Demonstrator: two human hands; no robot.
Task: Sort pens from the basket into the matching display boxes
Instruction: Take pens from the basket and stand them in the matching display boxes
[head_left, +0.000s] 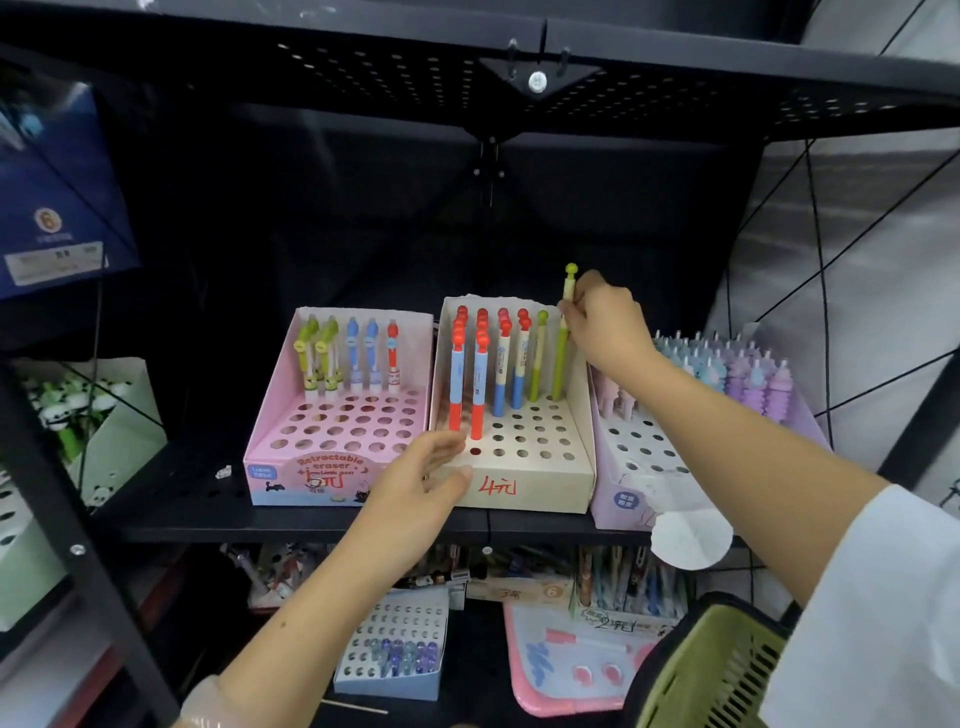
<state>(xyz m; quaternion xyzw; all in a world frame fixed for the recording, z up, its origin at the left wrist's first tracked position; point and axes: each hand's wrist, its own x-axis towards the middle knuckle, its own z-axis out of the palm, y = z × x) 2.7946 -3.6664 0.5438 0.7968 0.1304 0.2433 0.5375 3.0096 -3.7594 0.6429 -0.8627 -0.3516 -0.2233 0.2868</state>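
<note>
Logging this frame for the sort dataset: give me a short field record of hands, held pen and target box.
right hand: right hand pinches a green ball-topped pen near its top
pen state: upright, lower end at a back-row hole on the right side of the box
target box: beige cardboard display box with red handwriting, middle of three on the black shelf
left hand: left hand rests on the box's front left corner, thumb on the front face
box contents: red-topped pens, one more green pen
source: green plastic basket, bottom right
</note>
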